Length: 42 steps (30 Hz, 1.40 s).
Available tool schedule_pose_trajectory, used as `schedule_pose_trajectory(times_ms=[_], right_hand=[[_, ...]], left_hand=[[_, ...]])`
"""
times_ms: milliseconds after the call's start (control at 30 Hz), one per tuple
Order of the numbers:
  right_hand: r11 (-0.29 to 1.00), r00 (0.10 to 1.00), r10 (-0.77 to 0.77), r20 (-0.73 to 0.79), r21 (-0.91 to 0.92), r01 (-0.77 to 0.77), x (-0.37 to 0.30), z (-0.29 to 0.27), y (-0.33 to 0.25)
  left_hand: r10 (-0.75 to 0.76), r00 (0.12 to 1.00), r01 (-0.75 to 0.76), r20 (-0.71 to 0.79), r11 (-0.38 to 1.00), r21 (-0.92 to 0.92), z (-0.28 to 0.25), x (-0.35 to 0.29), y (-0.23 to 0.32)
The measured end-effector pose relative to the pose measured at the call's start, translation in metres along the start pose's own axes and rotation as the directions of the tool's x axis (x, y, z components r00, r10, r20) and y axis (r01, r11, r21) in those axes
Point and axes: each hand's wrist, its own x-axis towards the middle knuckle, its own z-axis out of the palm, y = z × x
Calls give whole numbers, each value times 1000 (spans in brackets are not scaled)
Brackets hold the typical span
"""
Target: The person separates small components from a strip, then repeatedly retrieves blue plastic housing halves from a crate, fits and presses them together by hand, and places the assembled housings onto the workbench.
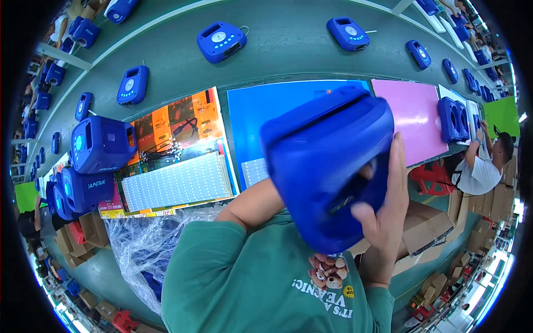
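A large blue speaker housing [316, 150], slightly blurred, is tilted in front of my chest above the bench. My right hand [391, 202] presses along its right side, fingers straight and thumb at the rim of a dark opening. Behind the housing goes my left forearm [258, 202], and the housing covers most of that hand. A small patch of skin shows through the opening. On the bench to the left lie a stack of white dotted sheets [177, 183], a bunch of thin cables with white ends [161, 151] and a black cable [186, 127] on orange printed sheets.
Finished-looking blue speakers [100, 144] stand at the bench's left end. Across the bench, more blue speakers [222, 41] sit on a green conveyor [283, 33]. Clear plastic wrap [144, 244] lies at lower left; cardboard boxes [422, 227] and a person in white [480, 169] are to the right.
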Motion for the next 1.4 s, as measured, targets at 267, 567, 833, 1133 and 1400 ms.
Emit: schedule_pose_trajectory(times_ms=[267,567,833,1133,1400], right_hand=[[722,826,500,-261,652,-232,-47,29,37],[407,851,519,-82,899,-162,-57,7,92],[354,945,328,-21,930,-102,-55,-27,152],[257,960,261,96,952,-165,-54,-84,220],[119,936,271,227,957,-266,-53,-103,276]], left_hand=[[-163,986,103,47,796,597,28,31,23],[56,994,-97,93,841,533,19,21,46],[145,989,-103,-39,843,528,65,13,61],[135,976,-12,-170,816,578,152,3,60],[-187,982,188,30,982,-20,200,-19,28]])
